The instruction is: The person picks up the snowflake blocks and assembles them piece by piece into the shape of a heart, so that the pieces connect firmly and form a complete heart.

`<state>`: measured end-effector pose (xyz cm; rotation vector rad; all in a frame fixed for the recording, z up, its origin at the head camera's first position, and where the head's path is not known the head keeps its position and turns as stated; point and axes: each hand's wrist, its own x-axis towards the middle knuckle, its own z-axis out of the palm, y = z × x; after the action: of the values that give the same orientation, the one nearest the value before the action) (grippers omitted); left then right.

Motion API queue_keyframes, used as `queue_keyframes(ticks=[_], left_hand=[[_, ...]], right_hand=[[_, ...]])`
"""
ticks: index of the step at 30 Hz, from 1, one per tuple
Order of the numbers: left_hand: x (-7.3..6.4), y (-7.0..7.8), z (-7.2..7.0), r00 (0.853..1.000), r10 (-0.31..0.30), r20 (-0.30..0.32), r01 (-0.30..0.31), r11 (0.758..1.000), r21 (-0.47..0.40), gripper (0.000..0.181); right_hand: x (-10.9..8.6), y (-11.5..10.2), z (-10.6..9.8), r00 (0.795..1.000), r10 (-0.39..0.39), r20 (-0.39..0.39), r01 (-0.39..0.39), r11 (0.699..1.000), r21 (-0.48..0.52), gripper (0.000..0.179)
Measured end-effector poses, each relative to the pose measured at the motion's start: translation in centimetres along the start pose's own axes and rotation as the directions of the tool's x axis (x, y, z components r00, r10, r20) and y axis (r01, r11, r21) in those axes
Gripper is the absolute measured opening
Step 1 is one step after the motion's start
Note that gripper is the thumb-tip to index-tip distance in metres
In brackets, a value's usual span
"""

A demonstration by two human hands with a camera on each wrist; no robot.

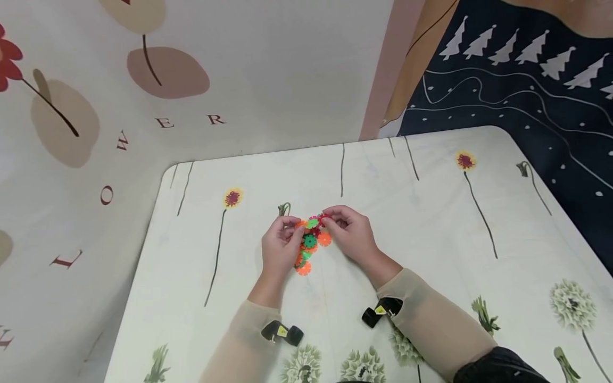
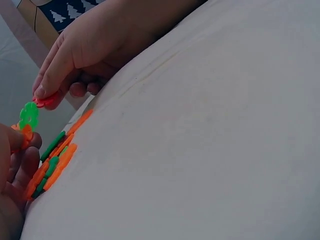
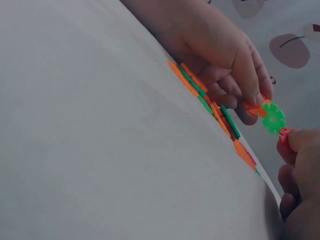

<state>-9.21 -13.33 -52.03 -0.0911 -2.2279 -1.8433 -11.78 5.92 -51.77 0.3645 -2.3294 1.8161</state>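
Note:
Between both hands, raised over the table, a bright green notched plastic disc (image 3: pixel 273 119) joins an orange disc (image 3: pixel 257 109) and a red disc (image 2: pixel 46 101). My left hand (image 1: pixel 279 248) pinches the orange disc between thumb and forefinger. Opposite it, my right hand (image 1: pixel 355 232) pinches the red one with thumb and fingertip. Beneath the hands lies a small pile of similar discs, among them a dark green disc (image 1: pixel 310 241) and an orange disc (image 1: pixel 324 239). The left hand's lower fingers are close beside this pile and hide part of it.
The pale table (image 1: pixel 412 229) is covered with printed flowers and stems. Behind it stands a light wall hanging (image 1: pixel 287 69) with printed letters. A dark cloth (image 1: pixel 517 106) with white trees hangs past the right edge. Black wrist cameras (image 1: pixel 282 332) sit on both sleeves.

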Motion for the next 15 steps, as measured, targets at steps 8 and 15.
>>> queue_keyframes(ticks=[8, 15], left_hand=[[0.0, -0.05, -0.17, 0.998, -0.037, 0.046, 0.038, 0.999, -0.019, 0.013], [-0.02, -0.09, -0.4, 0.995, -0.084, 0.059, 0.086, 0.996, -0.032, 0.013]], right_hand=[[0.0, -0.23, -0.3, 0.999, 0.035, 0.042, -0.035, 0.999, 0.013, 0.011], [0.05, -0.09, -0.49, 0.997, 0.041, 0.067, -0.044, 0.998, 0.047, 0.012]])
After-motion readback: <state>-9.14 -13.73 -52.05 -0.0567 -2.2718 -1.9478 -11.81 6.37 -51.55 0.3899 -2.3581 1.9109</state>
